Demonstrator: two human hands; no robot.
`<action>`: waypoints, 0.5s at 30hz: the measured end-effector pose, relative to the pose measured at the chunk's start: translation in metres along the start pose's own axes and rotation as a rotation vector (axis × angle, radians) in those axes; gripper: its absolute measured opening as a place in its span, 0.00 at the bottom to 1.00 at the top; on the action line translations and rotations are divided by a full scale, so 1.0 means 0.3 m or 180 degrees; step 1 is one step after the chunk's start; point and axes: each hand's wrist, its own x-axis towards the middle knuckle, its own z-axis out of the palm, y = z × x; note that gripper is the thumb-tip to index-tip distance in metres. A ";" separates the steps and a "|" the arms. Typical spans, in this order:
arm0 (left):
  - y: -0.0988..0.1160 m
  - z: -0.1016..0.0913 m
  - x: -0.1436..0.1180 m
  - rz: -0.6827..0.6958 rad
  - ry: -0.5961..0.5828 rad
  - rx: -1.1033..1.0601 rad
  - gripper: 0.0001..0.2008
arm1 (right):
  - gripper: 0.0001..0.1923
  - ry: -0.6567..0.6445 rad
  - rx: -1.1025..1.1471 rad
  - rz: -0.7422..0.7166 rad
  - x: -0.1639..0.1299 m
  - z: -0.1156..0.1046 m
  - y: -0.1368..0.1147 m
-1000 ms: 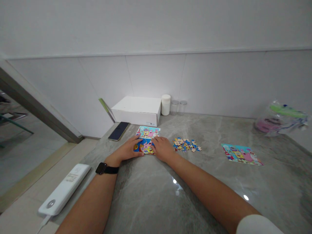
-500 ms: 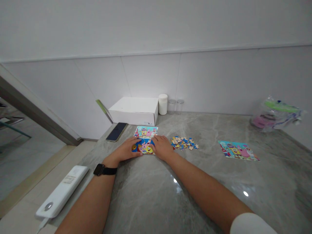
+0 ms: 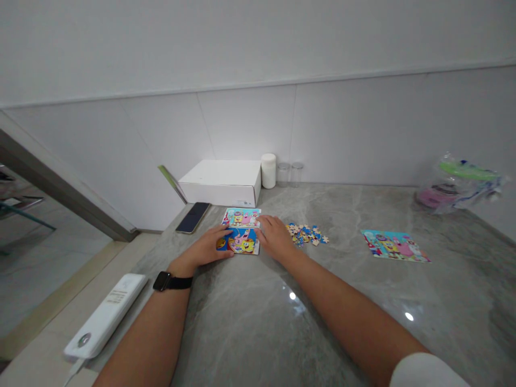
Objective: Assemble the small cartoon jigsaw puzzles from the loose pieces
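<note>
Right hand (image 3: 274, 236) is lifted off the jigsaw puzzle (image 3: 241, 232) toward loose pieces (image 3: 307, 234), grip released; left hand (image 3: 209, 248) stays flat on it, grasping nothing.

Both bare forearms stretch forward and come close together at the hands. The left hand (image 3: 207, 248) lies flat, palm down, fingers extended, with a black watch (image 3: 163, 281) on its wrist. The right hand (image 3: 275, 237) also rests palm down, fingers loosely spread.
</note>
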 end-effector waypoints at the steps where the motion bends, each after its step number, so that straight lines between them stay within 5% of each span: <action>1: -0.003 -0.002 -0.001 0.0004 -0.0007 0.0015 0.40 | 0.21 0.0132 0.0065 0.0008 0.006 -0.022 0.010; 4: -0.009 -0.009 -0.003 0.0004 0.0012 0.0029 0.40 | 0.19 0.0553 0.0291 0.0072 0.036 -0.118 0.052; 8: 0.019 -0.028 -0.001 0.0002 0.0185 -0.0119 0.40 | 0.17 0.1373 0.0567 0.0264 0.066 -0.334 0.125; 12: 0.116 -0.052 0.015 0.0081 0.0941 -0.0360 0.27 | 0.15 0.1701 0.0684 0.0472 0.039 -0.558 0.197; 15: 0.234 -0.058 0.045 0.0217 0.1122 -0.0404 0.20 | 0.15 0.1624 0.0589 0.0514 -0.013 -0.626 0.243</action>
